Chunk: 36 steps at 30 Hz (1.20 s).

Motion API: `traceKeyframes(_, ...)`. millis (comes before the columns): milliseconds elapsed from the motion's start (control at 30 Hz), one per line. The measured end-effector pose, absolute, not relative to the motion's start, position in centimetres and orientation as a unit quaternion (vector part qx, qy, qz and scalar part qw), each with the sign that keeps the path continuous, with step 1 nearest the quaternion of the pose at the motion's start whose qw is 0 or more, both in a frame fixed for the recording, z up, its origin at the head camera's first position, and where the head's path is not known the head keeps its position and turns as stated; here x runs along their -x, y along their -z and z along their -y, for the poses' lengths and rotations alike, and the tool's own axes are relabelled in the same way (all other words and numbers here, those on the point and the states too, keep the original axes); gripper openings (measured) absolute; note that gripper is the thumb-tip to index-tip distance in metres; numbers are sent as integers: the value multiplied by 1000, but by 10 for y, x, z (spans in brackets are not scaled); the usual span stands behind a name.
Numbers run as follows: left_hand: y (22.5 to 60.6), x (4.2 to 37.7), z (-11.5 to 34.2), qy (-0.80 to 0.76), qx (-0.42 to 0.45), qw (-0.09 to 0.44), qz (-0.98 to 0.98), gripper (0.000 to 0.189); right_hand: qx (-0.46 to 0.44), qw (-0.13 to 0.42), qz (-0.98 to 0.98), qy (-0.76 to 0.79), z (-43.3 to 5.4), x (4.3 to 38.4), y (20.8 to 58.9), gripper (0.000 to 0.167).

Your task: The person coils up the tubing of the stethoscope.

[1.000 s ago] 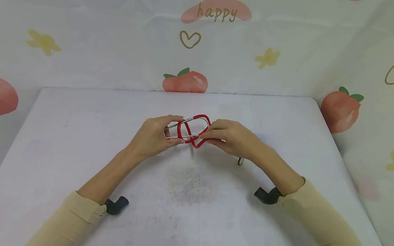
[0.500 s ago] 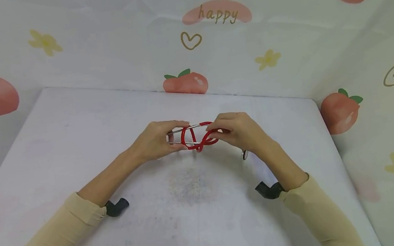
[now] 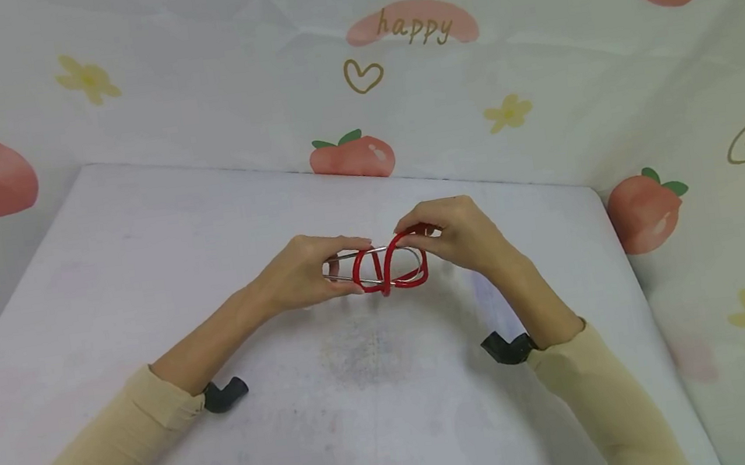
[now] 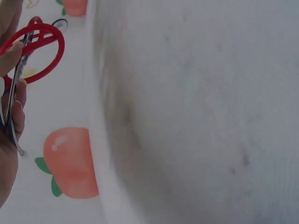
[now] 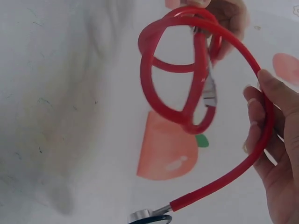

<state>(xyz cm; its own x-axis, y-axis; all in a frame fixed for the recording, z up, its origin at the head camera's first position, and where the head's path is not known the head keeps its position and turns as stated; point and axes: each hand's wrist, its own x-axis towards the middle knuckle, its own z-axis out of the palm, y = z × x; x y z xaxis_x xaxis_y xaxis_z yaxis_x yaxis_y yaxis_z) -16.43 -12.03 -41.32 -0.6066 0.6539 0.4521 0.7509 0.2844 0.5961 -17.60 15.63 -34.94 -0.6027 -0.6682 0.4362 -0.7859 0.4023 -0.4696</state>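
Observation:
Both hands hold a stethoscope with red tubing point(image 3: 387, 270) above the table. My left hand point(image 3: 300, 273) grips it by the metal ear tubes point(image 3: 343, 257), thumb on the near side and fingers on the far side. Around those tubes the red tubing runs in loops, seen close in the right wrist view. My right hand point(image 3: 453, 233) pinches a free length of tubing point(image 5: 224, 179) just right of the loops. From that length hangs the chest piece point(image 5: 142, 215), at the bottom of the right wrist view; in the head view it is hidden.
The white table point(image 3: 302, 446) has a greyish smudge point(image 3: 360, 352) below the hands. Behind and to the right stand white cloth walls point(image 3: 217, 72) printed with peaches and flowers. A black angled piece point(image 3: 227, 395) sits at the left cuff, another point(image 3: 506, 348) at the right cuff.
My right hand has moved up and right, drawing the tubing over the ear tubes. My left hand has shifted slightly right and down. The chest piece has gone out of sight in the head view.

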Motion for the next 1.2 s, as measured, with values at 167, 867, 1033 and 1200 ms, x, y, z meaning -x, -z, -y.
traceKeyframes(167,408,158,117,413,457,58,786,59,-428,103,830,-343,-156,182,354,20)
traceKeyframes(867,403,155,112,463,488,105,733,54,-351,-38,774,-526,-155,202,376,17)
traceKeyframes(1033,404,156,110,451,491,131,734,56,-306,-85,758,-570,-159,206,388,15)
traceKeyframes(1200,405,156,109,438,493,133,740,62,-260,-107,763,-582,-156,207,398,16)
